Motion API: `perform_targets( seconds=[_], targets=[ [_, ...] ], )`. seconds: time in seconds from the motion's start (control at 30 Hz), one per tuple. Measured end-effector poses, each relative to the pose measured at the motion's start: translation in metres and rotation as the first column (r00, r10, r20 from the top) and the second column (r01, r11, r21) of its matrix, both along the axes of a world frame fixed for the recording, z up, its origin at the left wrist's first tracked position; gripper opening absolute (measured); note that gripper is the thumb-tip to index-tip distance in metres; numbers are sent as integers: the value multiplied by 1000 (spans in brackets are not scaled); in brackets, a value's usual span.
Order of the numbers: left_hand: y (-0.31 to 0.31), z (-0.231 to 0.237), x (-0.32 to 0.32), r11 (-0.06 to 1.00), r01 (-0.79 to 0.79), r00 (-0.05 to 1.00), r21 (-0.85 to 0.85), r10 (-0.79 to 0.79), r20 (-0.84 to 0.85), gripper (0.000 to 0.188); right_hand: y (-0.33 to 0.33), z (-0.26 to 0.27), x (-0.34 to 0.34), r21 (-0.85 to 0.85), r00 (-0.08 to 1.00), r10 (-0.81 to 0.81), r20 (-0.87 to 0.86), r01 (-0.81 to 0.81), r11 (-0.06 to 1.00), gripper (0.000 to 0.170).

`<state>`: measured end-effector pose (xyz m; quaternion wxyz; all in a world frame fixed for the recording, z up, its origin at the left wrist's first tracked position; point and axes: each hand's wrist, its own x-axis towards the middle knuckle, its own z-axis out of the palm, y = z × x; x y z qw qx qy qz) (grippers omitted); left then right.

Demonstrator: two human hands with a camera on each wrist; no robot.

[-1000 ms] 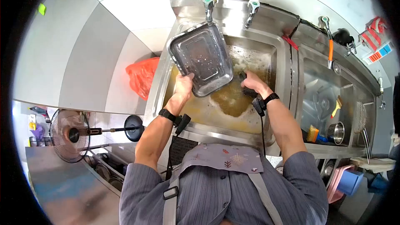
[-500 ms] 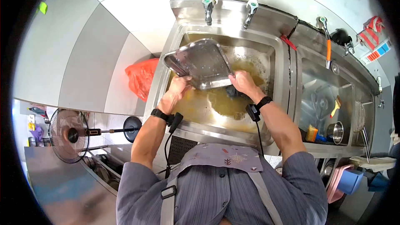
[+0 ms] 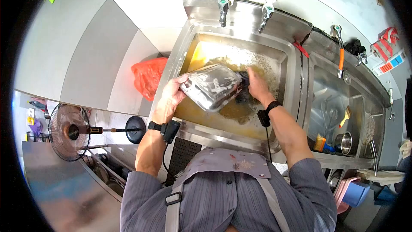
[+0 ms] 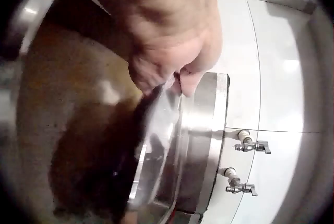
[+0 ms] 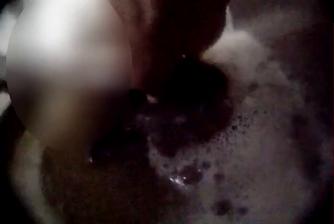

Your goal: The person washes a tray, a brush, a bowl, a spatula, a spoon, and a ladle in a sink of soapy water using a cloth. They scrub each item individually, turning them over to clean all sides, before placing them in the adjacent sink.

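Note:
Over the left basin, my left hand [image 3: 174,89] grips the end of a rectangular metal pan [image 3: 210,88]. The pan is tilted, its shiny underside streaked with suds. In the left wrist view the thumb and fingers of the left hand [image 4: 175,41] pinch the rim of the pan [image 4: 159,153]. At the pan's other end my right hand [image 3: 258,87] holds a dark, soft scrubbing cloth [image 3: 243,92] against the side. The right wrist view is dim; the cloth [image 5: 195,91] shows as a dark mass under the right hand [image 5: 162,20], its fingertips hidden.
Cloudy yellowish water with foam [image 3: 268,66] fills the steel sink [image 3: 292,90]. Two taps [image 3: 223,10] stand at its back. A second sink on the right holds a brush [image 3: 344,116] and a steel pot [image 3: 343,142]. An orange-red bag [image 3: 148,77] lies left; a fan [image 3: 71,131] stands farther left.
The pan has turned from showing its inside to showing its underside, and sits lower over the water. My right hand, with the dark cloth, has come to the pan's right end.

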<state>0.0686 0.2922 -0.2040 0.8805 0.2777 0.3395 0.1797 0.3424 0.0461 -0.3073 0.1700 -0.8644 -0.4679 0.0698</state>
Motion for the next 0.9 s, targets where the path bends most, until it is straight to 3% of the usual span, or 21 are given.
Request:
perform_targets(
  seconds=[0.03, 0.07, 0.1, 0.13, 0.2, 0.23, 0.3, 0.33, 0.4, 0.43, 0.5, 0.57, 0.67, 0.7, 0.73, 0.8, 0.83, 0.9],
  targets=[
    [-8, -4, -3, 1000, -2, 1000, 0, 2, -2, 21, 3, -9, 3, 0, 1000, 2, -2, -2, 1000, 40],
    [-12, -8, -6, 998, 62, 997, 31, -63, 35, 24, 13, -13, 8, -197, 920, -249, -302, 196, 961, 39],
    [-15, -11, -7, 990, 123, 989, 66, -128, 70, 28, 22, -16, 13, -430, 699, -503, -509, 300, 851, 38],
    [-26, 6, -5, 990, 124, 986, 70, -131, 102, 35, 25, -14, 9, -426, 701, -499, -510, 298, 854, 38],
    [-24, 3, -4, 984, 127, 984, 126, -141, 105, 39, 22, -5, -6, -153, 794, -337, -506, 301, 941, 37],
    [-25, 0, -5, 975, 132, 983, 181, -153, 105, 42, 21, 6, -15, -157, 795, -335, -506, 298, 942, 37],
    [-38, 18, -1, 969, 155, 981, 194, -174, 82, 50, 31, 39, -33, 16, 948, -158, -277, 169, 986, 36],
    [-44, 20, 4, 956, 187, 975, 224, -209, 77, 50, 37, 40, -42, 76, 950, -131, -285, 159, 984, 41],
    [-55, 18, 16, 937, 247, 950, 246, -284, 131, 50, 45, 46, -66, 240, 969, 13, -246, 48, 970, 31],
    [-60, 27, 17, 903, 281, 950, 324, -309, 38, 49, 44, 64, -83, 268, 975, 85, -207, -27, 963, 27],
    [-59, 2, 23, 898, 241, 962, 368, -271, 31, 51, 38, 88, -107, 479, 954, 214, -210, -90, 873, 21],
    [-62, 7, 24, 875, 271, 958, 402, -286, -23, 51, 32, 110, -122, 605, 922, 331, -200, -149, 782, 14],
    [-71, 6, 21, 762, 376, 925, 527, -340, -167, 44, 32, 129, -134, 710, 904, 423, -63, -258, 656, 19],
    [-73, 5, 19, 704, 421, 906, 572, -353, -232, 41, 33, 132, -134, 632, 907, 421, -6, -323, 704, 26],
    [-75, 4, 14, 667, 489, 872, 562, -372, -317, 35, 38, 134, -135, 641, 902, 432, 21, -344, 687, 28],
    [-73, -12, 9, 641, 513, 858, 571, -391, -332, 34, 47, 123, -128, 594, 894, 440, 80, -397, 700, 34],
    [-72, -17, 8, 612, 537, 843, 581, -408, -349, 32, 50, 115, -125, 600, 918, 390, 75, -354, 717, 35],
    [-78, -1, 1, 663, 527, 849, 532, -436, -298, 35, 58, 104, -111, 579, 949, 316, -17, -248, 777, 36]
  ],
)
